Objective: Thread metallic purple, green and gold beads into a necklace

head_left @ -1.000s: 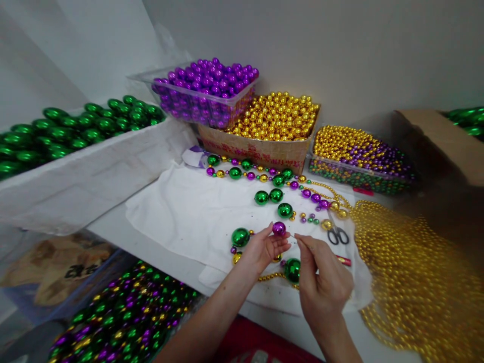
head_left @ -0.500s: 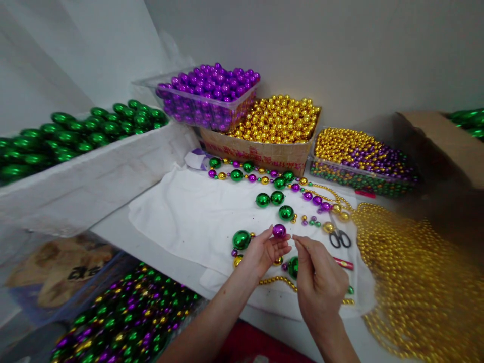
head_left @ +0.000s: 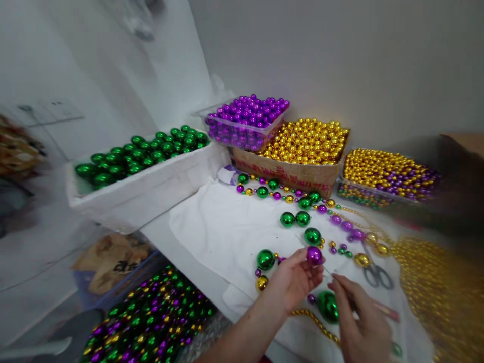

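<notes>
A shiny purple bead (head_left: 313, 255) is pinched between the thumb and fingers of my left hand (head_left: 293, 285). My right hand (head_left: 359, 317), slightly blurred, closes its thumb and forefinger on a thin needle (head_left: 327, 271) that runs up to the bead. Under and beside the hands lies a string of beads, with a large green bead (head_left: 328, 306), another green bead (head_left: 265, 259), a gold bead (head_left: 262, 283) and a gold bead chain (head_left: 317, 322). Small loose beads (head_left: 343, 248) and scissors (head_left: 378, 277) rest just beyond my right hand.
A white foam box (head_left: 151, 194) of green beads stands left. Behind are a clear tub (head_left: 242, 128) of purple beads, a cardboard box (head_left: 287, 174) of gold ones and a tray (head_left: 378, 194) of small mixed beads. Gold chains (head_left: 427, 287) heap right. A white cloth (head_left: 212, 227) covers the table.
The view has swung left and up, so everything sits lower and farther right. My right fingertips are a little farther from the purple bead, and more of the needle shows.
</notes>
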Action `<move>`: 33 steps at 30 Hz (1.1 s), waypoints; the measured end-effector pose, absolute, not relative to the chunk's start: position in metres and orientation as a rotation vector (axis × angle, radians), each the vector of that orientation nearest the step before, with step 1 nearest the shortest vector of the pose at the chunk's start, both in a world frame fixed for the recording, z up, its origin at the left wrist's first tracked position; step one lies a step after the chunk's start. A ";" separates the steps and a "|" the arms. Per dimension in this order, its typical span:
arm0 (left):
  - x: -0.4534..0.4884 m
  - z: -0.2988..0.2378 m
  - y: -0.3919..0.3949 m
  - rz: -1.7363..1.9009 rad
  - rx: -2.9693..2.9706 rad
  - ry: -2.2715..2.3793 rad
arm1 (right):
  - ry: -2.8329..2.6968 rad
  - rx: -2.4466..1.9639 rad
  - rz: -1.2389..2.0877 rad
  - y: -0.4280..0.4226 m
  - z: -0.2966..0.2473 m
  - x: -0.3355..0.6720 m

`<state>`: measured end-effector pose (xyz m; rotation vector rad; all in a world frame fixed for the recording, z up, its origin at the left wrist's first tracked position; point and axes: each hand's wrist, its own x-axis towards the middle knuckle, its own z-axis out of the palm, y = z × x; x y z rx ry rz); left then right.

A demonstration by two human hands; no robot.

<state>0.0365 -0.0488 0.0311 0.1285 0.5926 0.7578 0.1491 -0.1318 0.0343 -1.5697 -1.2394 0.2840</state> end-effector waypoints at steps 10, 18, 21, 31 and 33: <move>0.067 0.029 -0.057 0.893 0.768 0.806 | -1.056 -1.837 0.758 -0.156 -0.005 0.202; 0.080 0.058 -0.063 0.937 1.098 0.695 | -1.105 -1.760 0.597 -0.157 0.018 0.205; 0.084 0.061 -0.061 0.896 1.017 0.659 | -0.853 -1.685 0.858 -0.149 0.027 0.199; 0.072 0.046 -0.043 0.694 0.891 0.649 | -0.553 -1.381 0.945 -0.144 0.033 0.225; 0.068 0.039 -0.045 0.653 1.001 0.696 | -0.538 -1.344 0.922 -0.149 0.038 0.227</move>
